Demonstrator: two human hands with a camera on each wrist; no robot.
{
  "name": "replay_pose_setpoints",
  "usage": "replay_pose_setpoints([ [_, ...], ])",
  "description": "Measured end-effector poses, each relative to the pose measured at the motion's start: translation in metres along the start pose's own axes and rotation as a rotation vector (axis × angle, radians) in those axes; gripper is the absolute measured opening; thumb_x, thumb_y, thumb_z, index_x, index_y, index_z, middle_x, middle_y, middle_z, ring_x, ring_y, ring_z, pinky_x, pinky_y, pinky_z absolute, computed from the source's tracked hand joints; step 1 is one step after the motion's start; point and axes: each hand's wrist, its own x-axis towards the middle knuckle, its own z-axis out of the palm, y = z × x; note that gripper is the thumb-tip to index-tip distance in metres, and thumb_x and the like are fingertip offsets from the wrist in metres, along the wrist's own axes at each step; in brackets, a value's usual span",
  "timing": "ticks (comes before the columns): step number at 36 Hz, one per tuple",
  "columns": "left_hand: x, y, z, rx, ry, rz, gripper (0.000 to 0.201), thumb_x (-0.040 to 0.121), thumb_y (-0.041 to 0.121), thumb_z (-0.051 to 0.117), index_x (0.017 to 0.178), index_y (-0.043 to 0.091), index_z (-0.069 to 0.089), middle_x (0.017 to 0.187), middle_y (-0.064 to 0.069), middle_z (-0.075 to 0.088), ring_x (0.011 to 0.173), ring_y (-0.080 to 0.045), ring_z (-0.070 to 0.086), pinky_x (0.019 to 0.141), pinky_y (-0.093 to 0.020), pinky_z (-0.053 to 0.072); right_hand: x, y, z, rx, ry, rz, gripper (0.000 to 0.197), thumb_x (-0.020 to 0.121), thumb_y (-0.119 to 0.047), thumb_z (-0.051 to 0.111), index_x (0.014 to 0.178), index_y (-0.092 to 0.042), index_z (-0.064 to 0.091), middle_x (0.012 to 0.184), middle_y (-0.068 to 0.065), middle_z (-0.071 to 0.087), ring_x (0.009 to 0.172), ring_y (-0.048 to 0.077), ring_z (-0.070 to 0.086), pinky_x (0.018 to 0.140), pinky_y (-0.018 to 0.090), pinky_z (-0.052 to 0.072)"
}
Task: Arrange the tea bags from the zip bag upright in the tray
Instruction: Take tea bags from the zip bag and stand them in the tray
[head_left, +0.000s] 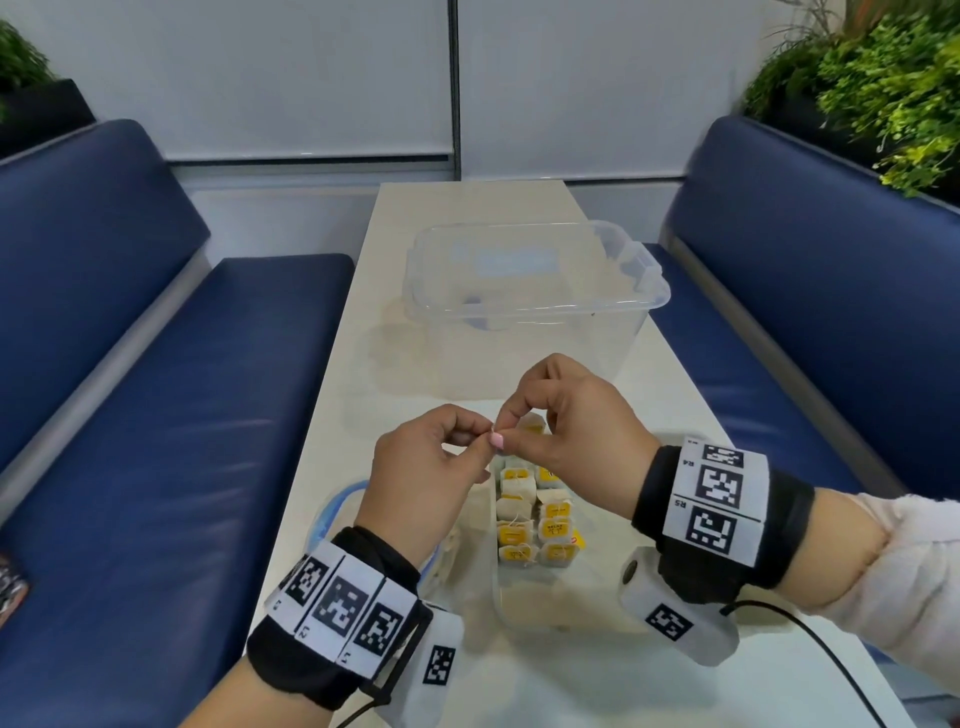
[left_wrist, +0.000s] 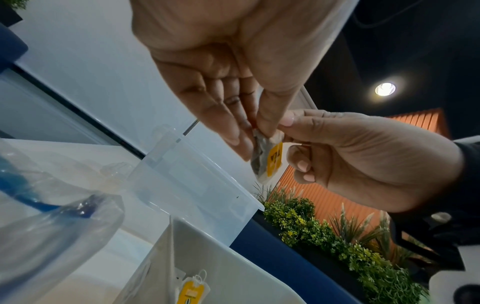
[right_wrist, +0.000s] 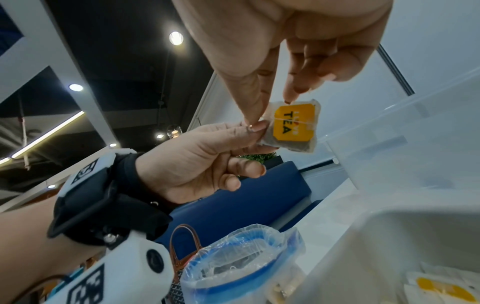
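Right wrist view: both hands pinch one tea bag above the tray, left hand at its edge, right hand on top. Light, soft, tearable paper; I'd grip the sealed border, not the pouch.

Black wristbands — white coded tags, pink nails, pale sleeve.

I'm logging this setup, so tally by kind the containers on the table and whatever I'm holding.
Clear plastic storage box: 1
Clear zip bag with blue seal: 1
Translucent plastic tray of upright tea bags: 1
Yellow-tagged paper tea bag, pinched by left hand and right hand: 1
Total: 4
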Motion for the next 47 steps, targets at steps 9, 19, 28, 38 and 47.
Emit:
replay_pose_setpoints([
  [9, 0.000, 0.001, -0.004, -0.206, -0.015, -0.029, 0.005, 0.085, 0.022, 0.067, 0.081, 0.024, 0.065, 0.077, 0.006, 0.069, 0.063, -0.013, 0.069, 0.048, -0.022, 0.051, -0.001, 0.005, -0.005, 0.010, 0.023, 0.006, 0.016, 0.072, -0.040, 0.076, 0.070, -0.028, 0.066, 0.088, -0.012, 0.049, 0.074, -0.012, 0.047, 0.063, 0.006, 0.033],
  [19, 0.003, 0.003, -0.008, -0.362, -0.028, -0.053, 0.007, 0.087, 0.014, 0.063, 0.083, 0.020, 0.061, 0.077, 0.003, 0.071, 0.059, -0.013, 0.068, 0.046, -0.020, 0.049, -0.002, 0.009, -0.011, 0.185, 0.063, 0.033, 0.028, 0.082, -0.018, 0.068, 0.101, -0.024, 0.048, 0.077, -0.006, 0.054, 0.053, 0.005, 0.044, 0.055, 0.018, 0.038],
  [28, 0.003, 0.002, -0.007, -0.414, -0.035, -0.063, 0.007, 0.089, 0.012, 0.060, 0.085, 0.018, 0.058, 0.078, 0.001, 0.070, 0.059, -0.013, 0.068, 0.045, -0.020, 0.048, 0.004, 0.015, -0.008, 0.319, -0.037, 0.118, 0.012, 0.084, -0.015, 0.068, 0.079, -0.020, 0.059, 0.070, -0.002, 0.060, 0.049, 0.011, 0.052, 0.056, 0.028, 0.048],
  [38, -0.001, 0.002, -0.005, -0.325, -0.237, -0.111, 0.032, 0.083, 0.015, 0.067, 0.104, 0.034, 0.051, 0.096, 0.005, 0.072, 0.066, -0.015, 0.070, 0.052, -0.022, 0.050, 0.011, 0.016, -0.020, 0.191, -0.038, 0.066, 0.014, 0.083, -0.020, 0.070, 0.075, -0.028, 0.062, 0.064, -0.006, 0.059, 0.050, 0.009, 0.050, 0.055, 0.023, 0.048],
  [47, -0.001, 0.004, 0.002, -0.382, -0.200, -0.127, 0.009, 0.093, 0.023, 0.052, 0.092, 0.016, 0.059, 0.093, 0.000, 0.073, 0.063, -0.014, 0.070, 0.049, -0.019, 0.050, 0.015, 0.009, -0.031, 0.190, -0.083, 0.076, 0.012, 0.079, -0.018, 0.074, 0.084, -0.023, 0.065, 0.062, -0.006, 0.066, 0.047, 0.007, 0.056, 0.055, 0.018, 0.050],
])
